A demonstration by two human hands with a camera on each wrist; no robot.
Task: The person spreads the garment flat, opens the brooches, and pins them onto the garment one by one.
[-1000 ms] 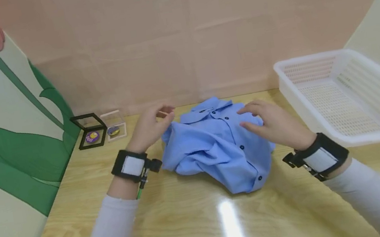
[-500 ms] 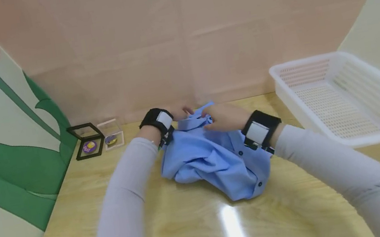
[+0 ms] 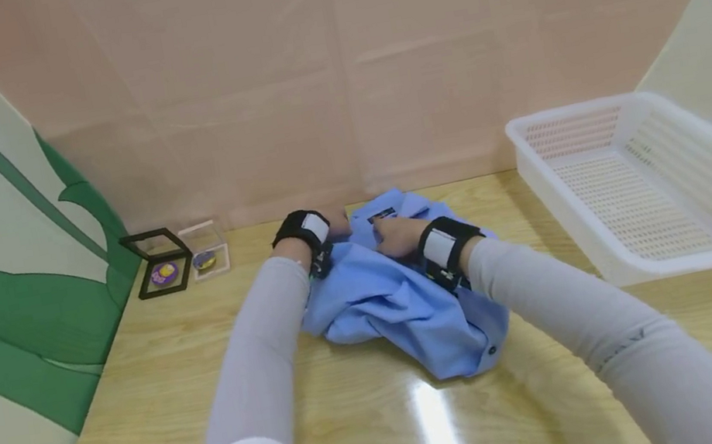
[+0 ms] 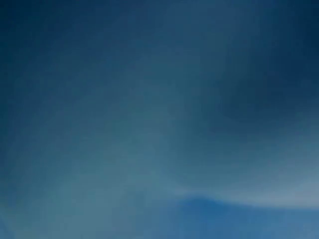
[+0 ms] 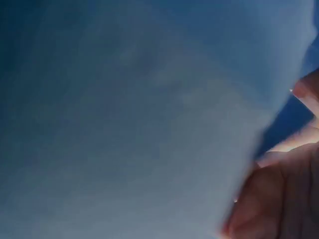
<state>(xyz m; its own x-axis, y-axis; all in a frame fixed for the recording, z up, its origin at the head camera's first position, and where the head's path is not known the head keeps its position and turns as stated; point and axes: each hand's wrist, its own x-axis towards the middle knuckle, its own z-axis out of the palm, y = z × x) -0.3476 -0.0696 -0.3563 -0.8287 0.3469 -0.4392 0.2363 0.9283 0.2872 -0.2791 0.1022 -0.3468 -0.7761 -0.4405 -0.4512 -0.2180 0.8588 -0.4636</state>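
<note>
A light-blue button-up shirt [image 3: 370,306] is laid in a loose heap near the middle of the far edge of the table [image 3: 148,414]. Its cloth is pinched beside the collar by the right hand [image 3: 399,237], presumably to control the slack fabric; whether anything is grasped by the left hand [image 3: 338,222], at the shirt's left side, cannot be told. A white plastic basket [image 3: 535,172] is set along the right edge, perhaps to leave working room. The shirt's front is deeply creased, with a dark button [image 3: 492,350] and dark neck label [image 3: 383,215] exposed
</note>
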